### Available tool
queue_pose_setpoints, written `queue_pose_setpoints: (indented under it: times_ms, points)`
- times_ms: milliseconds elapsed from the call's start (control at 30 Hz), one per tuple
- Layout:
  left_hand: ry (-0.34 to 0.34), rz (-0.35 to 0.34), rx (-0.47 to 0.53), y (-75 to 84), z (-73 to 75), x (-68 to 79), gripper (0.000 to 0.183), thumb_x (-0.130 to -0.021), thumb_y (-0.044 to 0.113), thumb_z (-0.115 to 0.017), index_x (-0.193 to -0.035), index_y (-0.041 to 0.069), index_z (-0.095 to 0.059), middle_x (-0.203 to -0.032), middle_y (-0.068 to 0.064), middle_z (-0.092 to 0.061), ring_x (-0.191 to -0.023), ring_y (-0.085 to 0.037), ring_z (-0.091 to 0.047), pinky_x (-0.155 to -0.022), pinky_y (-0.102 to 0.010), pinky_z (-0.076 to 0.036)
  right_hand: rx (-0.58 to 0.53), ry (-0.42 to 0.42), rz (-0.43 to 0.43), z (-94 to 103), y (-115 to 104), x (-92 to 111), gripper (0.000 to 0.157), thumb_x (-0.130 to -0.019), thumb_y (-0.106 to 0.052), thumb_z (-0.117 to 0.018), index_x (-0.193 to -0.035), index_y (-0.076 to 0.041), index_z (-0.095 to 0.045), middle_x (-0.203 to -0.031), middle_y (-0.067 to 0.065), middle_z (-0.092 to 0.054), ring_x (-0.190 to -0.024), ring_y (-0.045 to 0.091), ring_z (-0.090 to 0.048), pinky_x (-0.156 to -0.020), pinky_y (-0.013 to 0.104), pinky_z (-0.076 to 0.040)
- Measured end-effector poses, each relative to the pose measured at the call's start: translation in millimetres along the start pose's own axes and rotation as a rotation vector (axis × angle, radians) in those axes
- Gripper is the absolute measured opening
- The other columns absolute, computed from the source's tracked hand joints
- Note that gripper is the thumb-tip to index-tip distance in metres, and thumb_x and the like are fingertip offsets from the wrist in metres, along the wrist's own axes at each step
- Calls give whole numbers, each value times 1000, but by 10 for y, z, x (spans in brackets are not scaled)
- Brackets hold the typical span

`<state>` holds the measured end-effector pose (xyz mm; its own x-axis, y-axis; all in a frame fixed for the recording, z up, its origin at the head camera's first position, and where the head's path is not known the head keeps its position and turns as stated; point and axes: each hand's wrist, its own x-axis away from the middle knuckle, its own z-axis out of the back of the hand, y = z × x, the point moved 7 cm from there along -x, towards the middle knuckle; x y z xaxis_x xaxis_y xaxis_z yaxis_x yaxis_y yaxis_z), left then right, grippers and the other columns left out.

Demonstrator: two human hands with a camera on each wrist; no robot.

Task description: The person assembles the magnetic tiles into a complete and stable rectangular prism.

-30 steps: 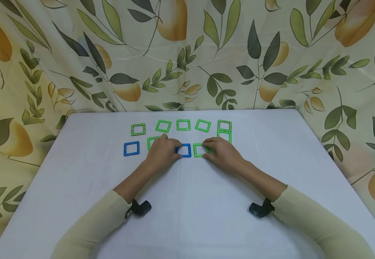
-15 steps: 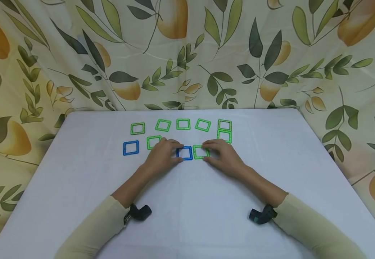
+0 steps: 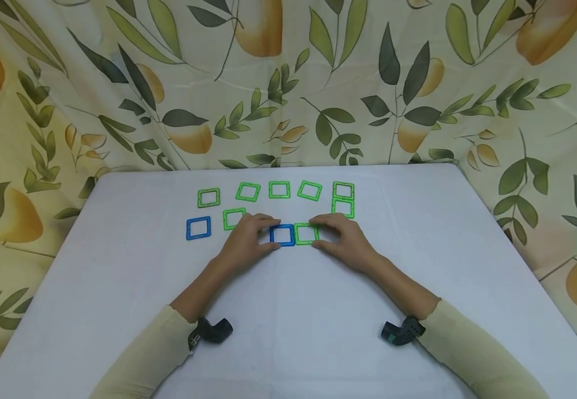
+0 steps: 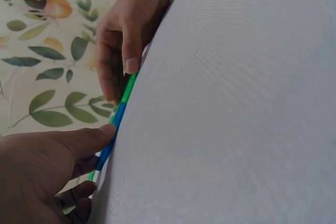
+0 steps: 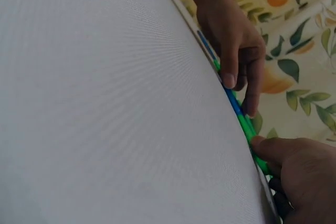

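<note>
In the head view, my left hand (image 3: 245, 243) pinches a blue square frame-shaped magnetic tile (image 3: 282, 244) at its left side, thumb on the near edge and fingers on the far edge. My right hand (image 3: 346, 241) grips a green magnetic tile (image 3: 304, 243) the same way from the right. The two tiles lie flat on the white table, side by side with their facing edges meeting. Both wrist views show the tiles nearly edge-on: blue (image 4: 111, 141) lined up with green in the left one, green (image 5: 245, 128) by the right thumb in the other.
Behind the hands, several green tiles (image 3: 279, 182) form a loose row. Two green tiles (image 3: 343, 183) join in a column at its right end. A green tile (image 3: 226, 220) sits partly behind the left hand, and a loose blue tile (image 3: 198, 219) lies farther left. Patterned cloth (image 3: 288, 83) hangs behind.
The gap between the blue and green tiles has closed; their edges now meet. Both hands have come slightly nearer the person, keeping their grips. The head view has shifted a little.
</note>
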<state>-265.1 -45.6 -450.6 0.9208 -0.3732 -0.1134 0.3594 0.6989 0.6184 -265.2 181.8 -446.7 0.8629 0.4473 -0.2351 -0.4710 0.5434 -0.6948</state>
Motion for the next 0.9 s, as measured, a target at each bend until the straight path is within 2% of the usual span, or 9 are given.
queue_pose_setpoints:
  times_ms: [267,900]
  points:
    - [13,9,51,-25,-47,17,52,-88,25,-89,-137,17,-72,-139,0,-66,-107,-19,-52,-87,-34,-48,7,-8,-3,4,14,35,49,-89,-17,-88,-134,-12,-71,-136,2,-68,-131,25,-56,-110,46,-43]
    - [24,2,37,-1,-7,11,51,-89,26,-88,-136,16,-72,-139,-1,-66,-105,-19,-52,-85,-34,-48,-1,-6,23,26,-18,6,50,-88,-18,-88,-135,-11,-71,-136,4,-68,-131,26,-57,-109,47,-43]
